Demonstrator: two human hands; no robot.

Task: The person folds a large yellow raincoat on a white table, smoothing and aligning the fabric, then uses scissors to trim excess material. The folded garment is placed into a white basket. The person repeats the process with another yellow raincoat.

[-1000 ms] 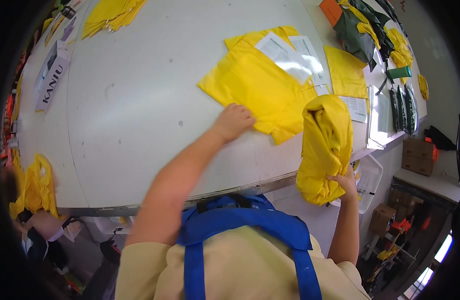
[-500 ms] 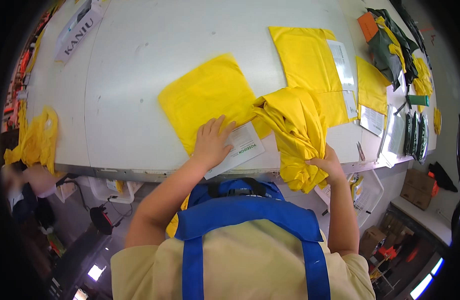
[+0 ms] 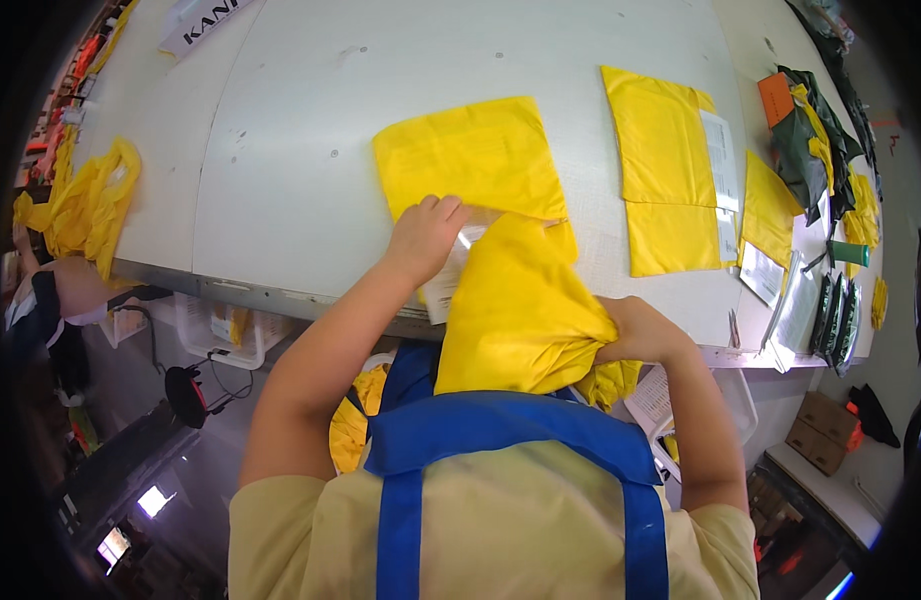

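A flat yellow pouch [image 3: 480,148] lies on the white table in front of me. My left hand [image 3: 427,235] is closed at its near edge, the fingers curled over the opening. Under that hand a printed sheet in clear plastic [image 3: 443,290] shows in part. A bundle of shiny yellow fabric [image 3: 515,310] hangs over the table edge against my body, its upper end touching the pouch's near right corner. My right hand [image 3: 635,330] grips the bundle's right side, its fingertips sunk in the folds and hidden.
To the right lie a second flat yellow pouch [image 3: 670,170] with a printed sheet and a smaller yellow pouch [image 3: 770,205]. Dark green packs [image 3: 835,320] and scissors [image 3: 733,328] are near the right edge. Crumpled yellow fabric [image 3: 100,210] and another person [image 3: 65,300] are at far left.
My right hand has brought the yellow bundle left and toward my body, over the pouch's near side. The left hand has gone from lying spread on the pouch to closing at its edge.
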